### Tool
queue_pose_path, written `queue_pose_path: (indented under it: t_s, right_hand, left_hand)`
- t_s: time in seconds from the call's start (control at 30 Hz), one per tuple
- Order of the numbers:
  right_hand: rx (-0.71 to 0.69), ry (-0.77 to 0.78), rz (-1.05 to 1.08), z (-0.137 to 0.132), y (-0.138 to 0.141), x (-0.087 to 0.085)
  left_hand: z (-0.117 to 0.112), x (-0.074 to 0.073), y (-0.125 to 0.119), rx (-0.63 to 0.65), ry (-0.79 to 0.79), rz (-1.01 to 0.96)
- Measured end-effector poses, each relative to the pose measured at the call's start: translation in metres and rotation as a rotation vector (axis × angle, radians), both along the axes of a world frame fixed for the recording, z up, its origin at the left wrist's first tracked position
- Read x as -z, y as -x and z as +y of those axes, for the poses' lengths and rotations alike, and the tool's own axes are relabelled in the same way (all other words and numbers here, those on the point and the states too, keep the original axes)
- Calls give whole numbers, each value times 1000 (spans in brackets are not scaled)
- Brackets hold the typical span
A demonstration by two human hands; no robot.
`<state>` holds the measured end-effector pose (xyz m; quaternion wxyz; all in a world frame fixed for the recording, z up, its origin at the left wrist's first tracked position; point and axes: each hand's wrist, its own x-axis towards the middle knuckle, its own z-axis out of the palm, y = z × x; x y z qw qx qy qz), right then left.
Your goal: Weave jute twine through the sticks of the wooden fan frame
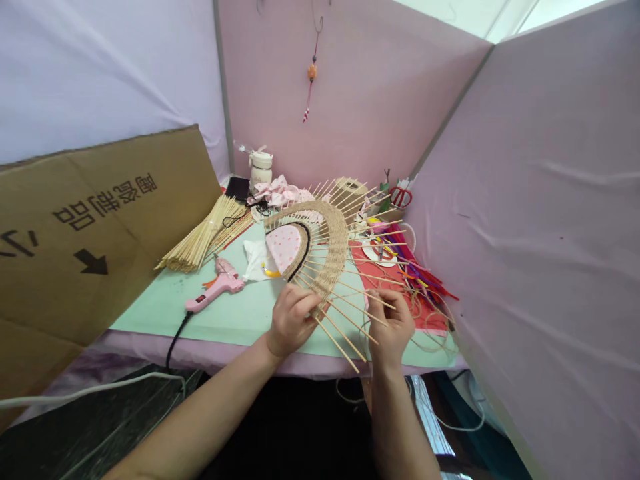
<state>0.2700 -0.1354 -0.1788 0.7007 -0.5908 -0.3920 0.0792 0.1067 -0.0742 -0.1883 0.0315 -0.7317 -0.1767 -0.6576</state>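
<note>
A half-round fan-shaped piece (327, 250) lies on the green table mat (240, 313). It has thin wooden sticks radiating out, tan cord woven between them, and a pink dotted cloth centre (285, 247). My left hand (290, 320) is closed on the near lower edge of the woven band, where the sticks meet. My right hand (393, 327) is closed in a pinch among the protruding sticks at the near right, on the tan cord (425, 313) as far as I can tell. Loose cord trails off the table edge beside it.
A pink glue gun (215, 290) with a black cable lies left of the fan. A bundle of wooden sticks (205, 240) is behind it. A large cardboard sheet (85, 233) leans at left. Red scissors (400, 197), coloured pipe cleaners (425, 277), red felt and a small jar (261, 167) stand at the back.
</note>
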Motion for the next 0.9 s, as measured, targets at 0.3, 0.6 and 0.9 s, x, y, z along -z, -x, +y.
queue_pose_path:
  t_s: [0.3,0.6,0.9]
  right_hand:
    - [-36,-16,-122,-30,-8,-2]
    - [-219,-63,-398,-53,-9,-14]
    - [-255,32,-806,-80,-1,-59]
  left_hand:
    - [0,1,2,2,-9,25]
    - [-2,0,1,25,-2,12]
    - [-1,3,3,58,8,29]
